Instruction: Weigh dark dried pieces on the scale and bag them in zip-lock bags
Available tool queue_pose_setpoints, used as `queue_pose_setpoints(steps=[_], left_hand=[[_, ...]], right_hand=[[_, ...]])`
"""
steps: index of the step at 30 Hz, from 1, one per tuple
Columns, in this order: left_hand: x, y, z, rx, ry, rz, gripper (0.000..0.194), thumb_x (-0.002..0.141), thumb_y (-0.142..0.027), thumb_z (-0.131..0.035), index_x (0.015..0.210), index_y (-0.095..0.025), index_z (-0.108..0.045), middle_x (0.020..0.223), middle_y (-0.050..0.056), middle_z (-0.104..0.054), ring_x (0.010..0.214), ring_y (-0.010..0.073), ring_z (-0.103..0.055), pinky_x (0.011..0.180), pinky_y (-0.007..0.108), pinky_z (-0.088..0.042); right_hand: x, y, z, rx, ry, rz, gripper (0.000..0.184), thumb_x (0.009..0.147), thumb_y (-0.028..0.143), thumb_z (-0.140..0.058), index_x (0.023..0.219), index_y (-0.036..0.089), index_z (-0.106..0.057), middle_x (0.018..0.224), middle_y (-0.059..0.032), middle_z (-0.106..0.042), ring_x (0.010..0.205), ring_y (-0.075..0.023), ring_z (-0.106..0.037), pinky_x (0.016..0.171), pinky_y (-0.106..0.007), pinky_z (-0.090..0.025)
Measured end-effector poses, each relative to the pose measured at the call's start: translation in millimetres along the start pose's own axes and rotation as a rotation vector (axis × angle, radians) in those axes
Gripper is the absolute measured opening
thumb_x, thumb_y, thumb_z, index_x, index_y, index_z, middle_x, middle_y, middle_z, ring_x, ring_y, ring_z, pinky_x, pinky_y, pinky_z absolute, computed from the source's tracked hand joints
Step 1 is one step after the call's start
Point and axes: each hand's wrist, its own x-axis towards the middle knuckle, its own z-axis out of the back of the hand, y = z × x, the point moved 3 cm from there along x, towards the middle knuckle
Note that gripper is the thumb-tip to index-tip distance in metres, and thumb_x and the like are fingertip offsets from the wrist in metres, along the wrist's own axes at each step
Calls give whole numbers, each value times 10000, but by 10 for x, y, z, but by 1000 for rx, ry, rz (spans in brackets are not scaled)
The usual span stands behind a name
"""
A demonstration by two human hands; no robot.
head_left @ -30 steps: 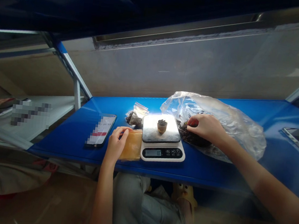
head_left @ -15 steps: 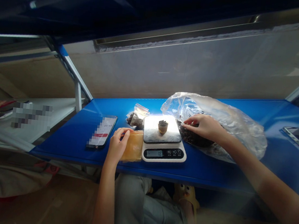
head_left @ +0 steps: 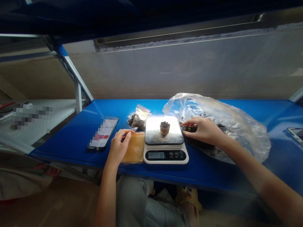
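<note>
Blue table (head_left: pixel 62 147), dark chunks (head_left: pixel 196 142), clear bag (head_left: pixel 243 135)

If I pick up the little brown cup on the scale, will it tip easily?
The small brown cup probably tips easily: it narrows toward its base. The dark pieces heaped above its rim could spill if nudged. It may be slippery too, though glare on the scale makes that hard to judge.

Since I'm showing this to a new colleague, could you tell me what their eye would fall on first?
A brightly lit digital scale stands on the blue table, reading 18, with a small brown cup on its platform. To its right, the right hand reaches into a large clear plastic bag of dark pieces; to its left, the left hand rests on an amber packet.
</note>
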Motion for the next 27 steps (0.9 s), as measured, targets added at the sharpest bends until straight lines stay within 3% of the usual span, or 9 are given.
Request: queue_pose_setpoints(steps=[14, 27], left_hand=[[16, 40, -11, -3, -1, -6, 276, 861, -372, -442, 868, -209, -664, 976, 49, -678, 991, 215, -596, 903, 325, -447], [10, 52, -15, -13, -6, -6, 272, 861, -366, -446, 865, -209, -668, 983, 47, -675, 998, 209, -599, 897, 318, -452]], right_hand=[[39, 23, -53, 28, -75, 4, 221, 800, 240, -536, 849, 214, -750, 852, -43, -759, 796, -218, -682, 723, -318, -487], [10, -79, 43, 67, -111, -99, 308, 869, 384, -498, 861, 205, -749, 819, -54, -762, 738, -215, -692, 615, -288, -468]])
